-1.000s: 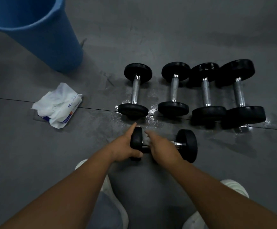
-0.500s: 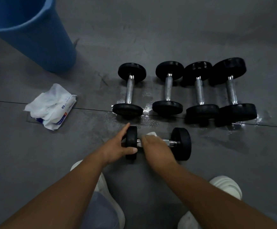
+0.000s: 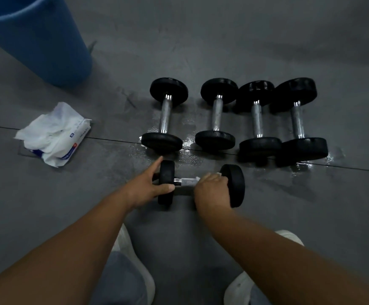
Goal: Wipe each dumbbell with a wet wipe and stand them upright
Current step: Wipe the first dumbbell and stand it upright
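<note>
1. the right hand [image 3: 213, 191] is curled shut around the handle of the near dumbbell [image 3: 201, 183], with a white wet wipe [image 3: 190, 181] pressed under its fingers against the bar; the hand sits hard up against the right-hand weight.
2. the wipe's loose end trails left along the chrome handle, covering most of the bare bar between the hand and the left weight.
3. the left hand [image 3: 148, 188] braces the left-hand weight: thumb hooked round its near edge, forefinger stretched out straight over the far side, so the disc is pinched between them.
4. this dumbbell lies on its side, handle running left to right, on the grey floor [image 3: 201, 40] just near of the row.
5. the row of four dumbbells [image 3: 234, 119] lies beyond it, each with its handle running near to far; the two on the right touch or nearly touch, the left ones stand a little apart.
6. the floor around the near ends of the row glistens wet, most of all at the far right.
7. well to the left lies an open pack of wipes [image 3: 54, 135], white sheets spilling out of it.
8. a blue bucket [image 3: 34, 36] stands at the far left, partly cut off by the frame.
9. at the near edge, both forearms, grey trouser knees and two white shoes [image 3: 135, 249] show.
</note>
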`<state>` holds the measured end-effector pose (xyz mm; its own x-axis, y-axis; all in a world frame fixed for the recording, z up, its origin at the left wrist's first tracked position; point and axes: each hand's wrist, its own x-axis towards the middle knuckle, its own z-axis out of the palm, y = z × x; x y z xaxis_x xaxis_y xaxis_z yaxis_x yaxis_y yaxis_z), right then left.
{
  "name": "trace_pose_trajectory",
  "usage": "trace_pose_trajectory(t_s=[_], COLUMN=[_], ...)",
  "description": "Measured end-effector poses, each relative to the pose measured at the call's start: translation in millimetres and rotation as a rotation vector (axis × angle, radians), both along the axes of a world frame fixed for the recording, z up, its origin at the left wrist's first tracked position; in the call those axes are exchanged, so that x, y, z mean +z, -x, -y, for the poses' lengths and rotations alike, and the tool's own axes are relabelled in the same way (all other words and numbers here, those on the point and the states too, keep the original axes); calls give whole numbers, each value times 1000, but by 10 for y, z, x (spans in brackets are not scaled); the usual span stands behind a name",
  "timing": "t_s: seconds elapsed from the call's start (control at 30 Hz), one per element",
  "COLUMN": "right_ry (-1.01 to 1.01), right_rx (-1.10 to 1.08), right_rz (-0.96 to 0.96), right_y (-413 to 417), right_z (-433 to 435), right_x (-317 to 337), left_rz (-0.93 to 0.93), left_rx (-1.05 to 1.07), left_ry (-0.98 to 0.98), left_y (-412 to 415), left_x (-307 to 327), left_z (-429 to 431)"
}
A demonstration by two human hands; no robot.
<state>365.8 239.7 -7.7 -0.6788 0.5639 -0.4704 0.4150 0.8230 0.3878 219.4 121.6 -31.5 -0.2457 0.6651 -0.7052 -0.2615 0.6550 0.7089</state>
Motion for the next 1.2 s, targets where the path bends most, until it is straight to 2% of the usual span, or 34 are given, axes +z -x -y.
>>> trace_pose_trajectory(t_s=[0.1, 0.3, 0.4, 0.47, 0.53, 0.63, 0.7, 0.77, 0.83, 0.87, 0.93, 1.1, 1.2], right_ry=[130, 53, 89, 141, 273, 651, 808, 1036, 1417, 1537, 1612, 1680, 1523], right_rx=[100, -44, -31, -30, -110, -436, -744, -1265, -1947, -2191, -2396, -2400, -2346], right_rz=[199, 162, 227, 187, -64, -628, -932, -1208, -1394, -1412, -1299, -1109, -990], right_y=[96, 27, -32, -7, 45, 50, 77, 141, 206, 183, 122, 163, 254], right_z=[97, -40, 96, 125, 56, 92, 257, 388, 434, 444, 433, 343, 338], right_x=[25, -113, -130, -84, 8, 68, -30, -152, -225, -270, -332, -403, -370], left_rz=[6, 12, 14, 13, 19, 19, 14, 12, 32, 41, 50, 18, 15], left_rx=[-7, -18, -27, -21, -9, 7, 7, 8, 12, 19, 34, 7, 5], left_ry=[2, 5, 12, 11, 10, 15, 16, 10, 11, 15, 13, 2, 7], left_y=[-25, 13, 5, -11, -14, -24, -37, -33, -17, -15, -18, -25, -21], left_x=[-11, -23, -26, -7, 23, 49, 42, 31, 27, 30, 35, 29, 25], left_z=[21, -40, -4, -9, -45, -53, -35, -31, -35, -39, -50, -58, -57])
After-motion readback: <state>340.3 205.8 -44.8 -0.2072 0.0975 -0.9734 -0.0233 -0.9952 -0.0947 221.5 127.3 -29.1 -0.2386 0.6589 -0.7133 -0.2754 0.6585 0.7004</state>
